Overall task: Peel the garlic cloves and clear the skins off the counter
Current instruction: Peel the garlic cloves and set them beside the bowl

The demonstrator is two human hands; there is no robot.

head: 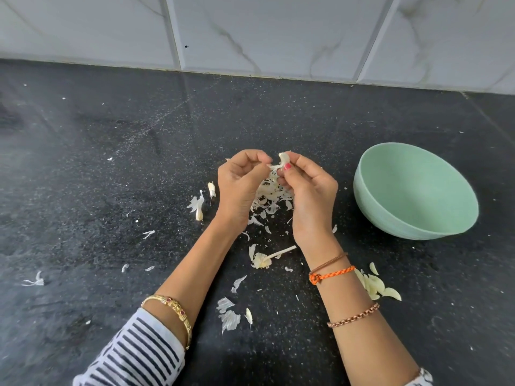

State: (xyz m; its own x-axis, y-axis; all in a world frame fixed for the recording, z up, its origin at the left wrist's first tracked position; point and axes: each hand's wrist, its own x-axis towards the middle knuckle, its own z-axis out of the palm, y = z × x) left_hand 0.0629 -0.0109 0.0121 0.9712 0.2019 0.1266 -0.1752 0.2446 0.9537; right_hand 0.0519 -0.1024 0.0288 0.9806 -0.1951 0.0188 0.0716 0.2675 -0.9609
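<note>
Black speckled stone counter (111, 162), white marble-look tile backsplash (278, 32) behind it, grout lines running up and slightly slanted.

Green bowl (434, 218) sits on the counter to my right, tilted toward me; the part of the inside I can see holds nothing.

My right hand (309, 190) pinches a garlic clove (283, 158) between thumb and fingertips, held above the counter, roughly centre. My left hand (239, 179) has its fingers curled, thumb and forefinger pinching a strip of skin (274, 166) that runs from the clove. Both hands are raised, close together, not touching the surface.

Directly under the hands: a pile of skins (271, 196). More skin scraps (230, 313) scattered toward me and off to the left, small flecks further out across the stone.

Two unpeeled cloves (199, 207) lie just left of my left wrist. A dry stem with its base (267, 257) lies between my forearms. Peeled cloves (376, 285) are heaped on the counter beside my right forearm, near side of the bowl, apart from it.

Wrists: orange cord (331, 274) and chain bracelet (354, 314) on the right, gold bangle (172, 310) and striped sleeve (133, 355) on the left.
</note>
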